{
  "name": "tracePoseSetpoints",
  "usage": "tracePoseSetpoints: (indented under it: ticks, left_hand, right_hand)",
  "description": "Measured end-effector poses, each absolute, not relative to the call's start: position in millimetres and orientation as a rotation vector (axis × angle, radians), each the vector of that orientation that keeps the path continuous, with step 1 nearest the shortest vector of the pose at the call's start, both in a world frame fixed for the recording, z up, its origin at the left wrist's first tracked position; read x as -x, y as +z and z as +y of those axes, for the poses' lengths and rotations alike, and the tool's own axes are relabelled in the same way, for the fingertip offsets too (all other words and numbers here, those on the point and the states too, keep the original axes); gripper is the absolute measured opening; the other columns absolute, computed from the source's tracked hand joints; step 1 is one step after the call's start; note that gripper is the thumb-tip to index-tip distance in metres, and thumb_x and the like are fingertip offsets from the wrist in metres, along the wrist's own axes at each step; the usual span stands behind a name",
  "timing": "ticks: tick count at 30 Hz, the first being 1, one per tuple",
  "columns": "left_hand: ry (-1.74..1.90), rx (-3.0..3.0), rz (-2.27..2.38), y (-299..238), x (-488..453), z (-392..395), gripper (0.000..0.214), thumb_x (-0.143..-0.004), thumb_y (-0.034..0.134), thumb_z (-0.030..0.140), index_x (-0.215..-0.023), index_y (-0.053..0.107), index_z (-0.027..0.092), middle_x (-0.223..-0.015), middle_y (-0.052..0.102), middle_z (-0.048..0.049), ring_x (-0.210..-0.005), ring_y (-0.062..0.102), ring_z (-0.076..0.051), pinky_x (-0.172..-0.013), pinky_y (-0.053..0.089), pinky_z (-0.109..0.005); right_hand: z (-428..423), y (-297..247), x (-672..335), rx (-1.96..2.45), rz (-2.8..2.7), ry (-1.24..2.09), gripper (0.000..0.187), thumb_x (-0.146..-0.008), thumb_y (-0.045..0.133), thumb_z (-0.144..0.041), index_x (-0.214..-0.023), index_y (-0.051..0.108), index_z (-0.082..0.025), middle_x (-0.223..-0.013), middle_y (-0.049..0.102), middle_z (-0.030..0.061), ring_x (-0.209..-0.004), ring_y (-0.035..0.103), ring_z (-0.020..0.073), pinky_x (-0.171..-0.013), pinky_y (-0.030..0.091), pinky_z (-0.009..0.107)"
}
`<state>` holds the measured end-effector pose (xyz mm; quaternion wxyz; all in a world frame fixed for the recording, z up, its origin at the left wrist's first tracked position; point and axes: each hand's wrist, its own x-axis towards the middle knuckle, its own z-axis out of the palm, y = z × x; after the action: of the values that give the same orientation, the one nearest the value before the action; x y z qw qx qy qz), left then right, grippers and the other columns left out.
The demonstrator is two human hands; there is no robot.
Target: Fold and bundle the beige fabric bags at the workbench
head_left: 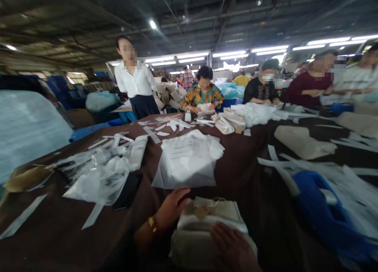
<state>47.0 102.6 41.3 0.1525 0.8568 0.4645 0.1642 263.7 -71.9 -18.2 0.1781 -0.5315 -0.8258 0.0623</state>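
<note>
Where white strips [152,134] litter the tabletop [243,161], a cloth bundle [191,242] sits nearest

The right hand's [232,243] grip is open, flat atop it; the left hand's [170,209], beside its corner, I cannot tell. Plastic bags [187,159] lie beyond; a blue tape dispenser [308,189] sits right.

Beige cloth bundle [189,244] — folded, on brown table [239,167] (tag [201,211] on top).

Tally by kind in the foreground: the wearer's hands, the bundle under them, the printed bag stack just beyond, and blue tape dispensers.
Hands: 2 (left hand, right hand)
Bundle: 1
Bag stack: 1
Tape dispenser: 1
Total: 5
</note>
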Motion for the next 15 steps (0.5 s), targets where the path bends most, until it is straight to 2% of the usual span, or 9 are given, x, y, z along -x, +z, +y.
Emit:
tracePoseSetpoints:
  ticks: [2, 4, 7, 9, 11, 13, 15]
  left_hand:
    - [0.484, -2.364, 1.088, 32.5, -30.1, 50.3, 0.039, -0.086, 0.041, 0.04, -0.118, 0.053, 0.021, -0.128, 0.053, -0.004, -0.119, 0.048, -0.015, -0.103, 0.039, -0.028]
    - [0.573, -2.226, 1.11, 21.1, -5.8, 4.8, 0.039, -0.086, 0.043, 0.041, -0.119, 0.053, 0.022, -0.126, 0.055, -0.005, -0.115, 0.051, -0.017, -0.098, 0.044, -0.029]
    - [0.763, -2.154, 1.249, 17.1, 11.9, -29.6, 0.035, -0.086, 0.043, 0.04, -0.115, 0.055, 0.023, -0.119, 0.059, -0.0046, -0.109, 0.056, -0.017, -0.092, 0.049, -0.028]
    - [0.725, -2.264, 1.13, 30.2, -7.9, -26.2, 0.035, -0.087, 0.043, 0.038, -0.117, 0.053, 0.023, -0.123, 0.056, -0.0051, -0.113, 0.053, -0.018, -0.096, 0.046, -0.031]
    - [0.64, -2.405, 0.933, 49.4, -51.8, -5.5, 0.037, -0.087, 0.041, 0.039, -0.118, 0.053, 0.022, -0.122, 0.056, -0.0064, -0.114, 0.051, -0.019, -0.098, 0.043, -0.034]
    - [0.505, -2.486, 0.91, 62.5, -105.9, 25.0, 0.043, -0.088, 0.037, 0.041, -0.119, 0.051, 0.016, -0.121, 0.056, -0.0102, -0.115, 0.049, -0.02, -0.1, 0.039, -0.037]
    - [0.231, -2.524, 0.961, 61.4, -154.3, 55.4, 0.041, -0.087, 0.039, 0.043, -0.107, 0.058, 0.013, -0.112, 0.061, -0.0116, -0.108, 0.053, -0.022, -0.097, 0.039, -0.037]
  right_hand:
    - [-92.7, -12.3, -275.5, 1.509, -2.201, 0.226, 0.039, -0.08, 0.055, -0.04, -0.118, 0.055, -0.028, -0.125, 0.056, 0.0051, -0.118, 0.048, 0.0276, -0.09, 0.047, 0.042]
    - [-112.4, -7.8, -294.1, 1.573, -1.868, 0.267, 0.032, -0.086, 0.046, -0.031, -0.116, 0.056, -0.025, -0.126, 0.054, 0.0064, -0.122, 0.044, 0.0241, -0.097, 0.042, 0.041]
    - [-124.1, -7.9, -323.1, 1.708, -1.392, 0.483, 0.032, -0.086, 0.038, -0.028, -0.11, 0.059, -0.021, -0.118, 0.059, 0.0082, -0.114, 0.051, 0.0206, -0.098, 0.042, 0.038]
    - [-116.1, -8.8, -335.4, 1.727, -1.338, 0.719, 0.034, -0.082, 0.041, -0.026, -0.109, 0.059, -0.018, -0.116, 0.061, 0.0087, -0.111, 0.054, 0.0206, -0.1, 0.04, 0.04]
    - [-101.2, -8.0, -338.9, 1.687, -1.369, 0.91, 0.045, -0.074, 0.048, -0.023, -0.117, 0.055, -0.012, -0.12, 0.058, 0.0114, -0.113, 0.052, 0.0216, -0.103, 0.036, 0.04]
    - [-87.2, -6.2, -334.8, 1.615, -1.366, 1.058, 0.058, -0.068, 0.052, -0.021, -0.124, 0.047, -0.007, -0.124, 0.055, 0.0148, -0.115, 0.051, 0.0223, -0.102, 0.036, 0.039]
    - [-78.1, -5.2, -327.0, 1.575, -1.29, 1.153, 0.061, -0.067, 0.05, -0.019, -0.126, 0.043, -0.005, -0.124, 0.055, 0.0158, -0.113, 0.052, 0.0217, -0.098, 0.04, 0.037]
